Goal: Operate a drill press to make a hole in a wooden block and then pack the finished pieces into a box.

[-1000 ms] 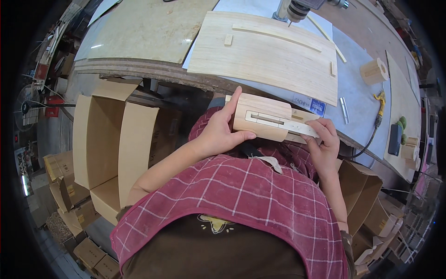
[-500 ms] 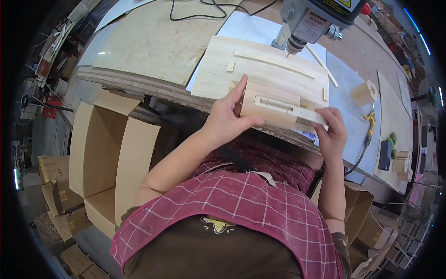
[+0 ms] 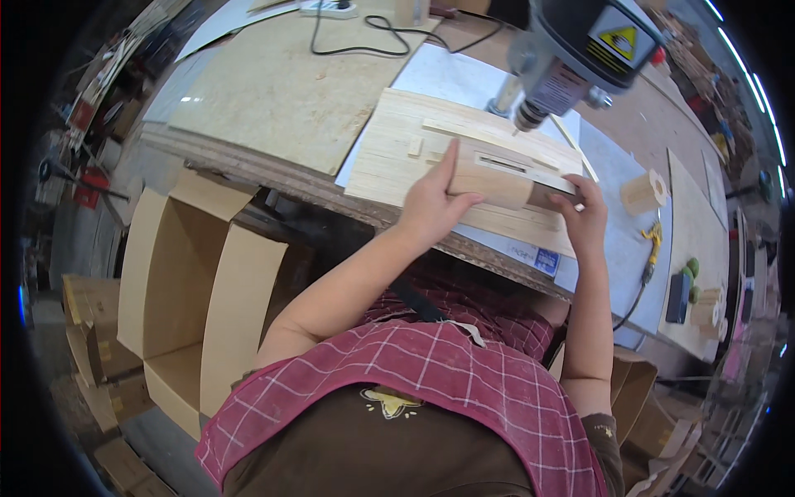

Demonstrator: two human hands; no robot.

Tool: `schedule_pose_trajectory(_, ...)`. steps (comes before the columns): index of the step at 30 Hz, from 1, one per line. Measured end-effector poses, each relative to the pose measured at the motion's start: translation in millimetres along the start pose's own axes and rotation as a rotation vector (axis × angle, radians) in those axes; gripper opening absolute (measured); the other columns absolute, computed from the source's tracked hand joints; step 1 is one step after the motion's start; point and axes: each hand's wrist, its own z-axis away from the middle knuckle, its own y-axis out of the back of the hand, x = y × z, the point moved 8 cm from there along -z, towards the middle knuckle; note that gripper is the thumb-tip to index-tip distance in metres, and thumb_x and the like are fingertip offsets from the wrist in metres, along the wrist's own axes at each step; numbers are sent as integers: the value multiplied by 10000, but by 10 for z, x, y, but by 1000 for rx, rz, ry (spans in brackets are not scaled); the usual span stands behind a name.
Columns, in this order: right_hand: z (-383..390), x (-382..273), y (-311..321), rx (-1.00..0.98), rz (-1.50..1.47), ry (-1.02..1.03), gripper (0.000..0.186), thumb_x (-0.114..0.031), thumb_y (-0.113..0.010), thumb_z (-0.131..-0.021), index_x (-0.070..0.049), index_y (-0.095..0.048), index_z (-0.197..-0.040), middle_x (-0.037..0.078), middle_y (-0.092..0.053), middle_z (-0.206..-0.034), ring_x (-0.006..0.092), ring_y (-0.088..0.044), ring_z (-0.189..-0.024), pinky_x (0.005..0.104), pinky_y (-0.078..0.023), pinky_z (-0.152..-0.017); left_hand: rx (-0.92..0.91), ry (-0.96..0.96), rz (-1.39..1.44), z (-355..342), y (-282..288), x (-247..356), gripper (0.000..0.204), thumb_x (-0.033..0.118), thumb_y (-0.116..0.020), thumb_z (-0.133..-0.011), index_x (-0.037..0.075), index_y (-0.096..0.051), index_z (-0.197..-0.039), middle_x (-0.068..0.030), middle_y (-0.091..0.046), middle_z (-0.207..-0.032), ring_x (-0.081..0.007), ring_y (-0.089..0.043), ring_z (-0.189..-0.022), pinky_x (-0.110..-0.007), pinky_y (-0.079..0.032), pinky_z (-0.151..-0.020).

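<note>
Hovering or resting over the pale board (image 3: 377,153) (contact underneath is not shown), the rounded wooden block (image 3: 490,184) is grasped by both hands. Its left end is clasped between thumb and finger of the left hand (image 3: 436,197); at its right end, the narrow pale bar (image 3: 551,177) is pinched by the right hand (image 3: 585,217). The slotted face is turned upward, near the drill bit (image 3: 515,132) but not under it.

Risks, as judged: the block could be rolled by its curved side if the left clasp were slackened. The bar could be pulled askew by an uneven right pinch. If the block were lodged on the long strip (image 3: 451,130), it would sit tilted. Skin could be nicked by the bit (whether it is spinning cannot be told) if a hand were lifted carelessly.
</note>
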Motion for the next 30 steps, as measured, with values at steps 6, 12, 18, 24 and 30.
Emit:
schedule_pose_trajectory(6,-169,262,-73,22,-103,-167,352,-71,-735,-641,-53,-593,-962,85,-592,-875,182,-554,-796,275,-445,-719,116,-101,-54,-180,-12,31,764,214,-678,-721,29,-265,-1337,-190,-544,-1026,-274,-553,-837,-317,-457,-706)
schedule_pose_trajectory(12,-270,174,-189,16,-88,-210,410,-49,-713,-678,-40,-545,-1051,43,-572,-932,135,-525,-872,247,-418,-790,32,-59,-25,-331,41,-29,764,231,-659,-729,76,-245,-1352,-185,-520,-1065,-320,-552,-908,-364,-459,-767)
schedule_pose_trajectory(18,-265,71,-296,27,-66,-148,432,-43,-716,-678,-42,-536,-1071,57,-562,-974,149,-524,-904,258,-417,-812,41,-91,-24,-310,123,-111,758,237,-648,-736,76,-240,-1354,-191,-514,-1044,-324,-547,-909,-364,-453,-767)
schedule_pose_trajectory(24,-224,-7,-319,72,-156,-133,533,-3,-700,-679,-51,-470,-1157,90,-560,-1026,197,-528,-957,295,-413,-854,39,-98,-35,-312,144,-129,813,240,-698,-697,51,-250,-1350,-173,-519,-1046,-257,-535,-809,-309,-452,-680)
schedule_pose_trajectory(30,-213,21,-288,110,-177,-120,651,-1,-703,-671,-57,-380,-1233,114,-526,-1105,214,-496,-1038,317,-394,-895,121,-80,-90,-320,141,-100,878,221,-766,-633,40,-278,-1340,-156,-512,-1111,-195,-557,-835,-273,-468,-671)
